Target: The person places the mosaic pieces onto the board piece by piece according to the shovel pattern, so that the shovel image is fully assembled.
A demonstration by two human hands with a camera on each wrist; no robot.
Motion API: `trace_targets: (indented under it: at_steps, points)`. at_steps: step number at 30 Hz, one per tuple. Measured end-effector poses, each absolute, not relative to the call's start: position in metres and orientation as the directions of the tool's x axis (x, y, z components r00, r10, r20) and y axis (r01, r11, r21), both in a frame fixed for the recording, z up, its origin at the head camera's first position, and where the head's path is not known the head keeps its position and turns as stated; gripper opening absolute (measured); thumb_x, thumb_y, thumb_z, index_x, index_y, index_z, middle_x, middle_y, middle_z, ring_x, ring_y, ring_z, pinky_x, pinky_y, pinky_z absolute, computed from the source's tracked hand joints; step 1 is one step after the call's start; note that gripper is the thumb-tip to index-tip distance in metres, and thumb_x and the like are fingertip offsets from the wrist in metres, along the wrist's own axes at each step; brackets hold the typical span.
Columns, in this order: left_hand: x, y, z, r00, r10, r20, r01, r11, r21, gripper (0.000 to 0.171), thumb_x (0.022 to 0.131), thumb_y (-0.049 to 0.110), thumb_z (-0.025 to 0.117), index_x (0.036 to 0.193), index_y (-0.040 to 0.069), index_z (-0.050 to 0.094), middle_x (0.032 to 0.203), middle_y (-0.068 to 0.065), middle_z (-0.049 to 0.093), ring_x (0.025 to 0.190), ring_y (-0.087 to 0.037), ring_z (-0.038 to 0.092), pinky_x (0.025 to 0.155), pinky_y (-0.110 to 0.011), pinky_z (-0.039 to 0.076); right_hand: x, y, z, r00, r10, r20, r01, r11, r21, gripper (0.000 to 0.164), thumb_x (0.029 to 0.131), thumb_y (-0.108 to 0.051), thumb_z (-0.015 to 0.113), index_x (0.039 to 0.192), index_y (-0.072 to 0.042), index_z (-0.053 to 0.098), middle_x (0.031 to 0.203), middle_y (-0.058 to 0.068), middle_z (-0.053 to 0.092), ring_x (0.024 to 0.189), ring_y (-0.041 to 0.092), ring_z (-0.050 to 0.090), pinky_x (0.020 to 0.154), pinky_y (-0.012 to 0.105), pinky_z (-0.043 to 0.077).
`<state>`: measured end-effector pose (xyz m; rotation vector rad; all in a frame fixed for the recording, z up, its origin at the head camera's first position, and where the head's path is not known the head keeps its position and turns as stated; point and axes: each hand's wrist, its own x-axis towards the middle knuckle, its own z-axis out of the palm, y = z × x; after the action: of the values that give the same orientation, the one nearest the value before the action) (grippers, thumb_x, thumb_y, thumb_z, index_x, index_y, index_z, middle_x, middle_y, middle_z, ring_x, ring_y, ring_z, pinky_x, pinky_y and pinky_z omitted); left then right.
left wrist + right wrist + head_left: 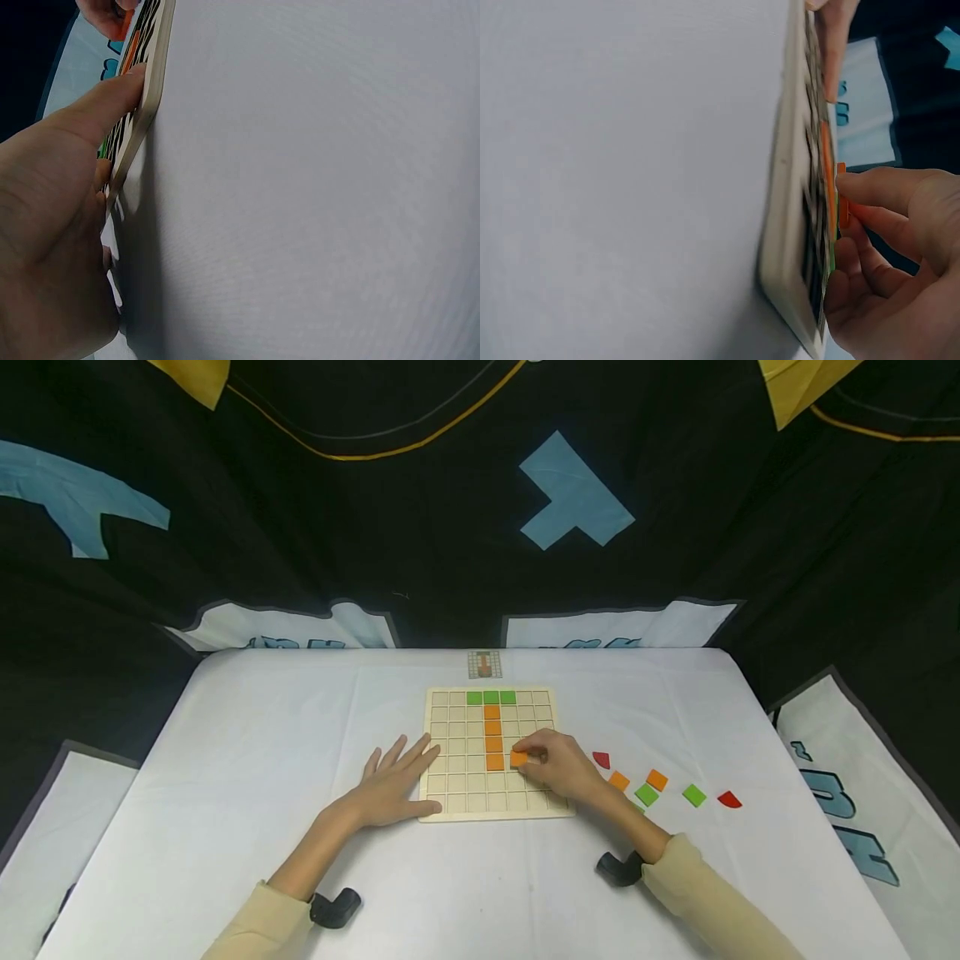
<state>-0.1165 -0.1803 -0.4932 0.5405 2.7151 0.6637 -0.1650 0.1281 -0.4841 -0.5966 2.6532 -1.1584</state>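
A pale wooden grid board (454,785) lies on the white table. Three green square tiles (491,697) sit side by side in its top row, and a column of several orange square tiles (493,744) runs down from the middle one. My right hand (564,767) pinches another orange square tile (844,196) between thumb and fingers, just above the board and right of the column's lowest tile. Fingers spread, my left hand (390,789) rests at the board's left edge, its thumb (124,88) and fingertips on the rim.
Right of the board lie loose pieces: red rounded-edge pieces (729,799), orange squares (657,779) and green squares (693,795), some partly behind the right forearm. A small pattern card (484,665) lies beyond the board's far edge. Black curtain (450,560) hangs behind the table.
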Motion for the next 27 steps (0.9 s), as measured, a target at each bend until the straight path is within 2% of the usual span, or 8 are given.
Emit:
trace_targets:
  at_steps: [11, 27]
  points:
    - [-0.117, -0.180, -0.492, -0.889, 0.414, -0.196, 0.276, 0.826, 0.492, 0.091, 0.088, 0.055, 0.068, 0.157, 0.008, 0.031, 0.165, -0.015, 0.016, 0.149, -0.044, 0.001, 0.112, -0.069, -0.003, -0.166, 0.120, -0.489, -0.903, -0.429, -0.025, -0.286, 0.643, -0.711, 0.027, 0.082, -0.004, 0.079, 0.108, -0.010, 0.077, 0.111, 0.000, 0.068, 0.100, 0.019, 0.058, 0.089, 0.038, 0.048]
    - [-0.117, -0.179, -0.493, -0.891, 0.411, -0.193, 0.277, 0.829, 0.485, 0.091, 0.088, 0.056, 0.067, 0.157, 0.008, 0.032, 0.164, -0.015, 0.017, 0.149, -0.043, 0.002, 0.112, -0.068, -0.002, -0.169, 0.118, -0.486, -0.899, -0.431, -0.075, -0.265, 0.673, -0.691, 0.025, 0.082, -0.007, 0.080, 0.106, -0.013, 0.077, 0.108, -0.003, 0.066, 0.106, 0.019, 0.057, 0.097, 0.037, 0.045]
